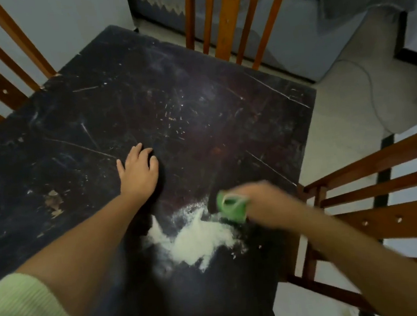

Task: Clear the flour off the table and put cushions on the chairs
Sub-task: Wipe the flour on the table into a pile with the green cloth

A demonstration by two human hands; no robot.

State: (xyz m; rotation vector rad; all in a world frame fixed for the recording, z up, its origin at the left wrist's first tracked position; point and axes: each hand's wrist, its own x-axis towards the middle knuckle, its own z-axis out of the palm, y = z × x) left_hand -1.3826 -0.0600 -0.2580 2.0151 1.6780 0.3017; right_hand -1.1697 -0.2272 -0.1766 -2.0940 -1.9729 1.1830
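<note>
Nearest the camera, the flour (197,238) lies in a ragged white heap on the dark table (146,100), close to the near edge and toward its right side, with thin dust trailing off around it. Just beyond the heap, the right hand (262,201) is closed around a green cloth (232,206), which sits at the heap's far right fringe; the hand is blurred, so the exact grip cannot be told. To do this step well, the person should press the cloth flat and draw the flour inward in short, gathering strokes, since a fast sweep would likely scatter powder over the edge onto the floor and the right chair (384,192). Collecting the loose fringe into the main pile first looks wise. Farther up, the left hand (138,169) rests open, palm down on bare tabletop, holding nothing and bracing the body. Beyond the table stand the left chair (2,63) and the far chair (230,20); no cushions are visible on any seat.
</note>
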